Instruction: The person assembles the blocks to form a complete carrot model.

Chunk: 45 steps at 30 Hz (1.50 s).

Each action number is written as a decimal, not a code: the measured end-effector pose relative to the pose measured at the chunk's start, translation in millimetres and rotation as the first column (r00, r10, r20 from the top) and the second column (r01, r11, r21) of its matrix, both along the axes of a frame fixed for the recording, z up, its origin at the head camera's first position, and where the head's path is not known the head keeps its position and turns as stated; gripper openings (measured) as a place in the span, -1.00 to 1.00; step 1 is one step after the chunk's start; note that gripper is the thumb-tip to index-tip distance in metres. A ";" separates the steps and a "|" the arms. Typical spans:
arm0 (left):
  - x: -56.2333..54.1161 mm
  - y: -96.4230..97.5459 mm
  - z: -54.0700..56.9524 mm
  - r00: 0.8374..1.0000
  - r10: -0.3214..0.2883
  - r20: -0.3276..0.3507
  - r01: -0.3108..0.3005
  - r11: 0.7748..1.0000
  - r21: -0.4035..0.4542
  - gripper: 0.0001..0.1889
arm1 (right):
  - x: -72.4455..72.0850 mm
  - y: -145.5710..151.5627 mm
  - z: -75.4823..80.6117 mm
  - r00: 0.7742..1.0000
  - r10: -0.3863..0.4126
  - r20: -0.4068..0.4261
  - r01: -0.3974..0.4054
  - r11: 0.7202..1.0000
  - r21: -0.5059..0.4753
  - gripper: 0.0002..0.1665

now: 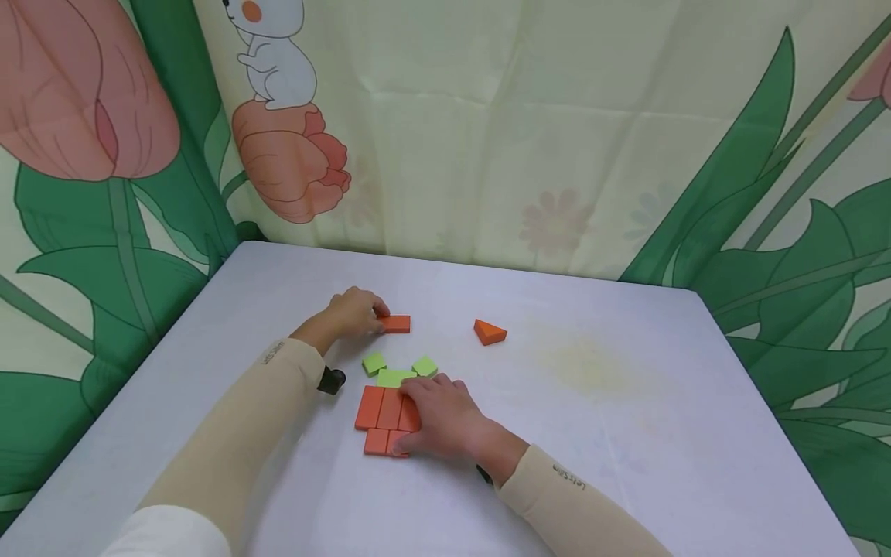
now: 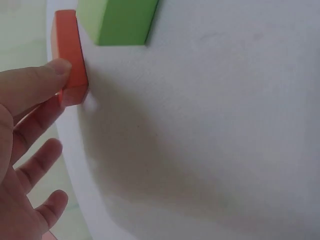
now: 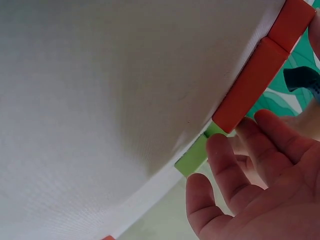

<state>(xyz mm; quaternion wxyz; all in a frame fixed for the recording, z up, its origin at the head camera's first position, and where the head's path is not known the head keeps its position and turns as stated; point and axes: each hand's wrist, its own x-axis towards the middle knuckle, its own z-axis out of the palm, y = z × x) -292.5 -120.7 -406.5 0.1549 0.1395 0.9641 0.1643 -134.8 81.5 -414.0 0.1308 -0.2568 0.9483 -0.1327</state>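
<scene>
My left hand [image 1: 353, 312] pinches a red-orange rectangular block [image 1: 398, 324] between thumb and finger, its other fingers spread in the left wrist view. Nearer on the table lie flat red blocks [image 1: 380, 408], longer ones in a row above shorter ones [image 1: 377, 442]. My right hand [image 1: 445, 416] rests along their right side, thumb by the lower blocks and fingers near the top, partly covering them. Above the red row lie a green block [image 1: 394, 378] and two tilted green blocks, one on the left [image 1: 373, 363] and one on the right [image 1: 425, 366].
An orange triangular block [image 1: 490, 333] lies apart, farther back and to the right. The white table [image 1: 626, 464] ends at a floral curtain [image 1: 487, 139] behind, with leaf-printed cloth at both sides.
</scene>
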 end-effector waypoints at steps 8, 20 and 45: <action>5.9 -2.9 -2.8 1.000 -0.015 -0.004 0.015 0.998 0.057 -0.64 | 0.7 -0.5 1.0 1.000 -0.003 0.008 0.003 1.000 -0.005 -0.04; 59.1 -30.2 16.8 0.984 -0.158 -0.079 0.170 0.969 0.179 -0.70 | 2.3 -2.7 -1.7 1.000 -0.012 0.008 0.013 1.000 -0.008 -0.07; 167.3 -64.4 20.2 0.967 -0.232 -0.109 0.253 0.931 0.262 -0.74 | -14.6 3.3 4.3 0.998 0.021 0.053 -0.018 0.998 -0.058 -0.26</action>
